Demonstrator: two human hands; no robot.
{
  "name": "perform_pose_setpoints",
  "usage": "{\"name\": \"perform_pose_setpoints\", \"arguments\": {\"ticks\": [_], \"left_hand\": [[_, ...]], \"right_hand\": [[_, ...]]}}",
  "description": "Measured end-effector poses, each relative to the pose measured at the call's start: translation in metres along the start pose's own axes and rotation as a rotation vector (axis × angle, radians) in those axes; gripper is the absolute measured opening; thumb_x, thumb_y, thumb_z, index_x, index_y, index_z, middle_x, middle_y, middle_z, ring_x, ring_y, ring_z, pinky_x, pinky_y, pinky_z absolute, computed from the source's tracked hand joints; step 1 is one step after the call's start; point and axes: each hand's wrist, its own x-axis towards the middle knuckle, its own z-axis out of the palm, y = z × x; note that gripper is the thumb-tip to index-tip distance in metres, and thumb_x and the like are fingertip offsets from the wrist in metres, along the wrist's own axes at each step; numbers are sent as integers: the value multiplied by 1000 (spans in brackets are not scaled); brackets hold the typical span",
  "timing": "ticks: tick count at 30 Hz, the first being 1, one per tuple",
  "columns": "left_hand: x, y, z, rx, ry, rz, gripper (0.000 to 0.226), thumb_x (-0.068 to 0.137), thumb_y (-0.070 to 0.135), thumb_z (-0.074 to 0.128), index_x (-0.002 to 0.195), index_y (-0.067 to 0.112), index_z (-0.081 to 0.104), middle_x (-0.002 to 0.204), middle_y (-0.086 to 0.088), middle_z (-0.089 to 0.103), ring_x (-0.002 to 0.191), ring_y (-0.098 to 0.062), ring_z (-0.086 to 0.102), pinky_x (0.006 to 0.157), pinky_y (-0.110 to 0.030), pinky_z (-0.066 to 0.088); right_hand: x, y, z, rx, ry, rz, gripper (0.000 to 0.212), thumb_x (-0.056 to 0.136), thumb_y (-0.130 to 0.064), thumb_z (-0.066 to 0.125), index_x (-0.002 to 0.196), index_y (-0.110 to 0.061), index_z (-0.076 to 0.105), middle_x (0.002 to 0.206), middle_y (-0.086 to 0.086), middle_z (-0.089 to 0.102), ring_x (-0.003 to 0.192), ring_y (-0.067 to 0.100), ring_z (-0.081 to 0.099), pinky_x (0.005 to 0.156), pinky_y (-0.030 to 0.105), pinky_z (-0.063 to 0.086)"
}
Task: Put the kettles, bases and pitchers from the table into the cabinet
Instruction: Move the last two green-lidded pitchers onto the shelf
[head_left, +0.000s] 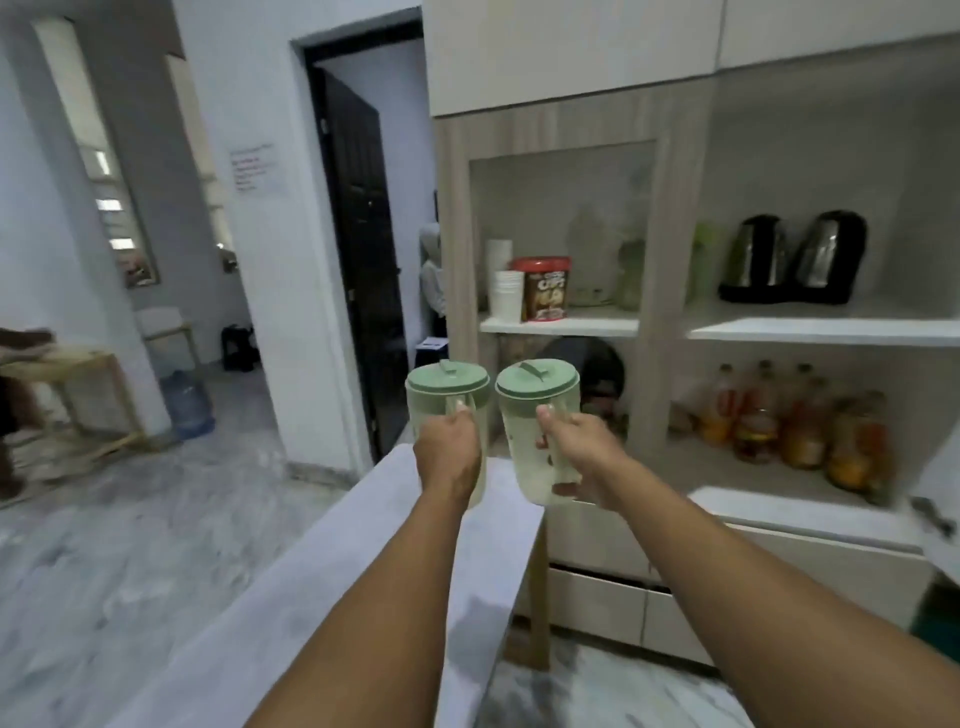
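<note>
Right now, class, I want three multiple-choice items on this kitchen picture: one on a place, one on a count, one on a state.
1. Where do the two kettles stand?
A. right upper shelf
B. floor
C. table

2. How many green-lidded pitchers are held?
A. one
B. two
C. four

3. The pitchers' lids are:
A. off
B. on
C. hanging open

Key: 1 A, both kettles stand on the right upper shelf. 2 B, left hand grips the left pitcher, right hand the right pitcher. 3 B, both lids sit closed.
</note>
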Motion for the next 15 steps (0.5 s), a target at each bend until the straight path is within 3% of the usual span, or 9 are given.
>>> {"name": "perform_pose_setpoints", "arguments": {"ticks": [3, 6, 9, 13, 15], "left_hand": [[-21, 42, 56, -63, -105, 85, 51, 94, 44, 45, 111, 2, 69, 114, -17, 69, 104, -35, 64, 91, -39, 51], [-36, 76, 130, -104, -264, 168, 66, 83, 57, 42, 107, 1, 69, 111, -17, 71, 100, -36, 67, 92, -46, 54], [-55, 112, 203, -112, -344, 234, 59, 90, 51, 44, 105, 0, 70, 109, -17, 71, 99, -35, 66, 90, -41, 54], [-71, 154, 303, -176, -458, 274, 43, 100, 38, 43, 92, 4, 67, 81, -5, 64, 75, -20, 60, 61, -27, 46], [-71, 173, 356, -195, -487, 281, 39, 101, 36, 42, 91, 6, 65, 76, -2, 59, 70, -16, 56, 56, -25, 42]], "right_hand": [[-4, -23, -72, 38, 144, -2, 35, 101, -45, 44, 111, -15, 60, 106, 5, 66, 105, 30, 58, 93, 54, 52], [-3, -39, -153, 118, 302, -32, 30, 103, -42, 40, 101, -19, 58, 110, 5, 65, 111, 30, 56, 96, 56, 49], [6, -48, -231, 157, 402, -68, 32, 104, -40, 38, 116, -16, 55, 112, 5, 63, 117, 30, 54, 100, 59, 46], [38, -57, -332, 147, 510, -100, 38, 104, -39, 41, 127, -12, 54, 104, 4, 64, 115, 30, 55, 99, 61, 47], [59, -62, -380, 136, 541, -99, 38, 103, -38, 43, 126, -10, 56, 106, 5, 65, 116, 31, 56, 98, 61, 48]]}}
